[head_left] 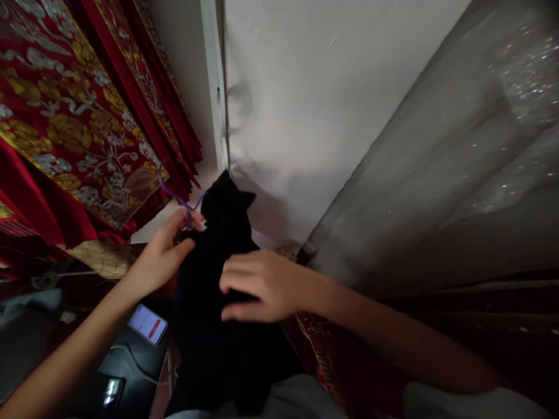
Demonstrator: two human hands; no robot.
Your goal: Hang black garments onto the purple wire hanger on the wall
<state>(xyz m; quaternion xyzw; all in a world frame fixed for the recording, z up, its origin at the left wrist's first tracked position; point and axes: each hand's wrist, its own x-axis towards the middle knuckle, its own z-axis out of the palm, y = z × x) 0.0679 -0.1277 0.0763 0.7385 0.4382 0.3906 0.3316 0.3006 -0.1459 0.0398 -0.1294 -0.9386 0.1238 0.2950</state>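
A solid black form (218, 279) lies over my lap and reaches up toward the wall. Its top has two pointed tips like a cat's ears, but too little surface detail shows to say whether it is an animal or cloth. At its upper left edge, my left hand (168, 238) is curled with a purple cord (186, 205) at its fingers. The cord loops up to both sides; part of the grip is hidden. My right hand (257, 285) rests on or just over the black form's middle, fingers curved and thumb apart, with nothing visible in it.
Red fabric with gold and silver embroidery (87, 122) hangs at the left. A lit phone (147, 324) and a darker device (111, 393) lie on a dark surface with a pale cable (135, 364). Grey sparkly fabric (437, 174) hangs at right beside the white wall (305, 87).
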